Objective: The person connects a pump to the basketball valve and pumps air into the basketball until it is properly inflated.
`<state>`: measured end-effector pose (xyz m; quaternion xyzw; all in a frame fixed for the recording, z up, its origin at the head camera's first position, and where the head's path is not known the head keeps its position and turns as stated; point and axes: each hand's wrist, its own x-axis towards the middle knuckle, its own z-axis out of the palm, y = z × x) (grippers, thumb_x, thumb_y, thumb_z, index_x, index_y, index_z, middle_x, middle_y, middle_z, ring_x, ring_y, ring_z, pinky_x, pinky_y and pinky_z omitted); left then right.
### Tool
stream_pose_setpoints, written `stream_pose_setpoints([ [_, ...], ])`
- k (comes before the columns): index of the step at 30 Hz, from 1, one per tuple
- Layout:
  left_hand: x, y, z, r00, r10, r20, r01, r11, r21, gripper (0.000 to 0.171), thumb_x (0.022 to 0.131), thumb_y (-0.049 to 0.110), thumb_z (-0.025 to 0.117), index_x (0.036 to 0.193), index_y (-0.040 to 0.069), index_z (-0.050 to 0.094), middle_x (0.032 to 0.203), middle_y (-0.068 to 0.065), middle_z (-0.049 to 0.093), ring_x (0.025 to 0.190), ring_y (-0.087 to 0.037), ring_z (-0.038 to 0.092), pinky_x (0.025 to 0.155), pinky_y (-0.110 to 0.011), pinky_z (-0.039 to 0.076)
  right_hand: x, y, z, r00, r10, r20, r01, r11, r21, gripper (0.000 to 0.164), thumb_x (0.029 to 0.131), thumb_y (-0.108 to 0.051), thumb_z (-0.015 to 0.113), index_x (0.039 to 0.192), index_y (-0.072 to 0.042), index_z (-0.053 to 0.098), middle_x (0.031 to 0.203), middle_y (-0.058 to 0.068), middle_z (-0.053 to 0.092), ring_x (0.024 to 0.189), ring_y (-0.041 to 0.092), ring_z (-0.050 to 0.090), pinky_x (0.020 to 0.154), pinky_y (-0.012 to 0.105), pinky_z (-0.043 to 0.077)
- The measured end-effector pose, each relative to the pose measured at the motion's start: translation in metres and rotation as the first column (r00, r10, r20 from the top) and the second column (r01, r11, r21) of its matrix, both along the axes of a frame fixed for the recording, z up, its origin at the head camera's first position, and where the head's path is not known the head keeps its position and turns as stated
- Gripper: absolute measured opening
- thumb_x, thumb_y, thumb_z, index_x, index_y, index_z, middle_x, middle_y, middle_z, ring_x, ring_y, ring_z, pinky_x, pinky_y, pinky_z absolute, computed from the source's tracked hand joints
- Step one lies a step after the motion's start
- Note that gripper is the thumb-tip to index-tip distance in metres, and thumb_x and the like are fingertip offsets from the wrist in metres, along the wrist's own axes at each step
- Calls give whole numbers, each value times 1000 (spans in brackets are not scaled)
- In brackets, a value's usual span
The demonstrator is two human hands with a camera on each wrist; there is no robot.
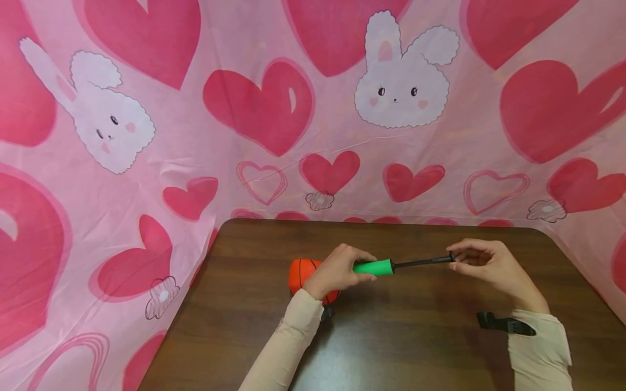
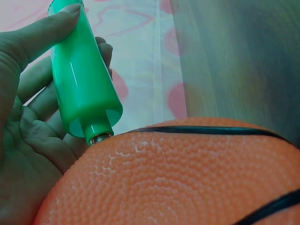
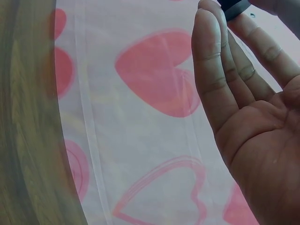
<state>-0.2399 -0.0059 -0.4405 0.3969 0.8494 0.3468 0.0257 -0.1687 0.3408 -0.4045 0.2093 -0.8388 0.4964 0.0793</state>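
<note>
A hand pump with a green barrel (image 1: pixel 374 267) is held above the table, its black rod (image 1: pixel 419 263) drawn far out to the right. My left hand (image 1: pixel 337 270) grips the barrel, thumb along one side and fingers behind it. At the rod's outer end, the right hand (image 1: pixel 481 263) pinches the black handle (image 3: pixel 235 8) between thumb and fingertips. An orange ball (image 1: pixel 298 274) with black lines lies on the table, partly hidden behind the left hand and wrist. In the left wrist view the pump's nozzle (image 2: pixel 101 137) appears beside the ball; whether they touch I cannot tell.
The brown wooden table (image 1: pixel 391 342) has rounded far corners. A pink cloth (image 1: pixel 337 130) with hearts and rabbits hangs behind it and along both sides. Black straps (image 1: pixel 506 324) sit at the wrists over light sleeves.
</note>
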Motion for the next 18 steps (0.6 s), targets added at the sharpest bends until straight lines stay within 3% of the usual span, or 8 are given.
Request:
stream_pose_setpoints([
  [7, 0, 0, -1, 1000, -8, -22, 8, 1000, 11, 32, 86, 23, 87, 116, 15, 81, 97, 7, 78, 75, -3, 57, 69, -14, 47, -2, -5, -3, 1000, -16, 0, 16, 999, 36, 31, 84, 12, 77, 114, 3, 74, 97, -18, 75, 78, 3, 73, 68, 21, 60],
  [18, 1, 2, -3, 1000, -4, -13, 4, 1000, 4, 29, 87, 22, 87, 115, 15, 81, 93, 8, 76, 72, -3, 56, 67, -15, 46, -14, -33, -17, 999, 38, -14, -38, 999, 6, 27, 83, 10, 80, 109, 3, 77, 92, -8, 74, 77, 5, 73, 69, 21, 61],
])
